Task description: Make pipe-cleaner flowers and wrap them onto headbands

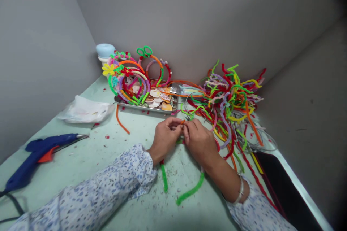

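My left hand (166, 137) and my right hand (199, 140) meet over the middle of the table. Both are closed, thumbs and fingers pinching a short orange pipe cleaner (183, 122) whose tip shows between them. Under my wrists, two fuzzy green ends stick out toward me, the left green end (164, 178) and the curved right green end (191, 190). They look like the ends of a pipe-cleaner-wrapped headband, most of which my hands hide. A red bit shows beside my right hand.
Finished headbands (132, 75) stand in a metal tray (146, 108) of shells. Right lies a heap of pipe cleaners (230, 97); left, a blue glue gun (40, 155) and plastic bag (86, 110). A loose orange pipe cleaner (121, 121) and dark phone-like slab (284, 184) lie on the table.
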The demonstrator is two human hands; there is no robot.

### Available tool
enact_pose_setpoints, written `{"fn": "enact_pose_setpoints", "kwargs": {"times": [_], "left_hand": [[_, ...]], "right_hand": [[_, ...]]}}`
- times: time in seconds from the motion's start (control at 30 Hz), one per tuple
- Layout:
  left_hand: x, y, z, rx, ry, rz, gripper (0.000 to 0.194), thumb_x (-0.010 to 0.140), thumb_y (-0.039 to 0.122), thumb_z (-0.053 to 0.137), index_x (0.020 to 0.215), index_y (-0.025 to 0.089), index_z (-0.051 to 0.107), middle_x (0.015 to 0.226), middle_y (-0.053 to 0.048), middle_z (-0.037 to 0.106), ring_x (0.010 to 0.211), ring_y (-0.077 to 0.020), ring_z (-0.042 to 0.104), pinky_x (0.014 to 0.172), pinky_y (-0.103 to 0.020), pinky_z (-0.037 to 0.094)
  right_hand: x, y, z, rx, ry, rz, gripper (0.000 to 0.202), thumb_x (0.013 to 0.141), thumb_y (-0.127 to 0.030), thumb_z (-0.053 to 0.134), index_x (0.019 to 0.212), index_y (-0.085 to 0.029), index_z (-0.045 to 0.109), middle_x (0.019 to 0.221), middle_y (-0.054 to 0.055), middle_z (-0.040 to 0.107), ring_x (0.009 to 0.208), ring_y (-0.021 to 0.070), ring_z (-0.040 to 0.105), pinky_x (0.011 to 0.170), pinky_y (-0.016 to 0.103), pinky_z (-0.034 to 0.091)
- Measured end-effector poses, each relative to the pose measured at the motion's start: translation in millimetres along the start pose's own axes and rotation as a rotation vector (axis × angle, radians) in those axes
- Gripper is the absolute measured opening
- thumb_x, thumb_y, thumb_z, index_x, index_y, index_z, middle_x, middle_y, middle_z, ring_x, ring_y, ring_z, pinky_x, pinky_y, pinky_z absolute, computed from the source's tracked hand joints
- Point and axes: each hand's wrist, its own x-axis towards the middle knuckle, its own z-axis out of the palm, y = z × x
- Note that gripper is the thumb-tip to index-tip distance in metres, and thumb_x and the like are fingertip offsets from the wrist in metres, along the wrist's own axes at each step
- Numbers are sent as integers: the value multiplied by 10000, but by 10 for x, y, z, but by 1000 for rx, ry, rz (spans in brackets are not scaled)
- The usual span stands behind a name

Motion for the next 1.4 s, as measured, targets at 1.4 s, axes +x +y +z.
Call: {"fn": "enact_pose_setpoints", "kwargs": {"times": [1.4], "left_hand": [[52, 56, -22, -200, -81, -159, 204, 660, 208, 664, 835, 123, 601, 603, 23, 599, 512, -72, 521, 492, -180, 397]], "right_hand": [[54, 58, 135, 1094, -46, 593, 182, 751, -320, 593, 848, -168, 618, 765, 34, 662, 644, 161, 597, 558, 264, 463]]}}
